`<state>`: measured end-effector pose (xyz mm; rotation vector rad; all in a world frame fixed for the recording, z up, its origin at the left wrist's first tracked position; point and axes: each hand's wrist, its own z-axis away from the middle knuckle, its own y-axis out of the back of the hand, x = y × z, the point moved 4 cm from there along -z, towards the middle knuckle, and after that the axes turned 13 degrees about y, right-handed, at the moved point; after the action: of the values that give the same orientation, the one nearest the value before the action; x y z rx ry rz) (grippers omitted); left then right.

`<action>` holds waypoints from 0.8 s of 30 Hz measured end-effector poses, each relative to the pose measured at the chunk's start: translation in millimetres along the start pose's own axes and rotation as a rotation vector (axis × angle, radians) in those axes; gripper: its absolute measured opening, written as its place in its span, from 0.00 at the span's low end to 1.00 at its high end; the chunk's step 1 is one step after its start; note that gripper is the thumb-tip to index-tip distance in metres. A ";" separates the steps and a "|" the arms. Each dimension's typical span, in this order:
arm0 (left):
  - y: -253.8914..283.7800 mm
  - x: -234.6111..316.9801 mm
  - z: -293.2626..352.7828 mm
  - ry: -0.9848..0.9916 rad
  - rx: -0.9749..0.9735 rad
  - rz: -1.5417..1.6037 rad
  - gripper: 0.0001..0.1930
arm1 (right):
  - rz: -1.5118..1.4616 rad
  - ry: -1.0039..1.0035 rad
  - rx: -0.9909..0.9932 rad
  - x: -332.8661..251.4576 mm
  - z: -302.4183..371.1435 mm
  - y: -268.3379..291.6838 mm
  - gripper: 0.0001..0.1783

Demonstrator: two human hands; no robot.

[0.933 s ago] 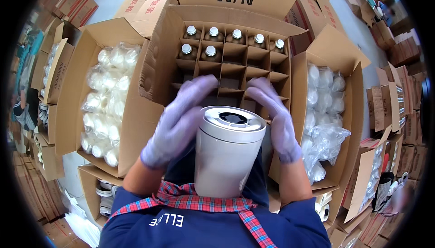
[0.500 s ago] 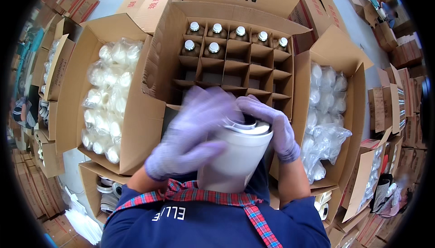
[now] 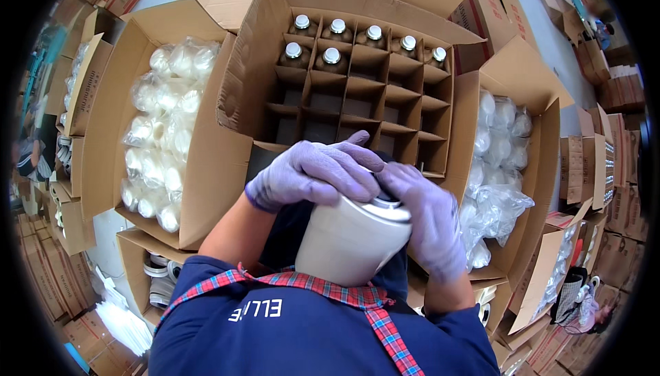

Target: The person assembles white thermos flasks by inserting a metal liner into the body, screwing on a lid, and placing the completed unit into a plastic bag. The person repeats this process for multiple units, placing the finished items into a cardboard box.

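Note:
A white, round-sided container (image 3: 347, 242) is tilted against my front, between my arms. Its top has a white rim with a dark ring or opening (image 3: 386, 203), partly covered by my fingers. Both hands wear light purple gloves. My left hand (image 3: 313, 173) lies over the top, its fingers bent across the near-left side of the rim. On the other side, my right hand (image 3: 427, 214) curls around the top edge, slightly blurred, its fingertips close to the left hand's. Whether a small part lies under the fingers is hidden.
Ahead stands a divided carton (image 3: 450, 111) with several silver-capped brown bottles (image 3: 331, 60) in its far cells. An open carton (image 3: 214, 163) of bagged white parts (image 3: 161, 128) flanks it on the left, another (image 3: 540, 170) on the right. More cartons surround me.
My left hand has slowed from a blurred sweep and settled on the container's top. The right hand has moved slightly down along the rim. The view has shifted a little.

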<state>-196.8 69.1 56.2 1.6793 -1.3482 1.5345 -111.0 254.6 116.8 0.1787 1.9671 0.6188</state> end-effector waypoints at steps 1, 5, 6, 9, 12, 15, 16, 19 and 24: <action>2.5 -2.5 -3.7 -0.052 -0.058 0.077 0.16 | 0.215 0.043 -0.059 -15.9 0.9 0.8 0.19; -12.7 -5.7 -7.1 0.054 0.163 0.230 0.23 | 0.161 0.062 -0.036 -39.0 0.7 20.8 0.20; -31.5 -12.8 -7.4 0.199 0.322 0.542 0.32 | 0.046 0.113 -0.089 -46.0 2.9 30.1 0.21; -38.5 -58.1 28.3 0.530 0.326 0.550 0.30 | 0.097 0.000 0.329 -37.5 19.2 51.6 0.23; -55.1 -23.6 38.7 0.509 0.407 0.103 0.22 | 0.356 -0.497 0.532 121.0 59.2 86.8 0.27; -55.9 -19.6 88.2 0.500 0.638 -0.122 0.18 | 0.775 -1.150 -0.262 293.7 148.5 18.2 0.41; -63.4 -15.3 95.1 0.536 0.702 -0.111 0.17 | 0.678 -1.178 -0.384 299.6 150.7 -11.4 0.41; -70.1 -5.1 85.6 0.643 0.631 -0.186 0.16 | 0.865 -1.038 -0.145 344.9 186.7 -17.9 0.28; -56.6 -22.0 70.7 0.750 0.295 -0.135 0.16 | -0.026 -0.406 0.480 139.9 100.4 69.9 0.07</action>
<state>-112.3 37.9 32.5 1.1050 -0.6265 2.0554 -98.7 402.7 5.3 0.5303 1.6839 0.0690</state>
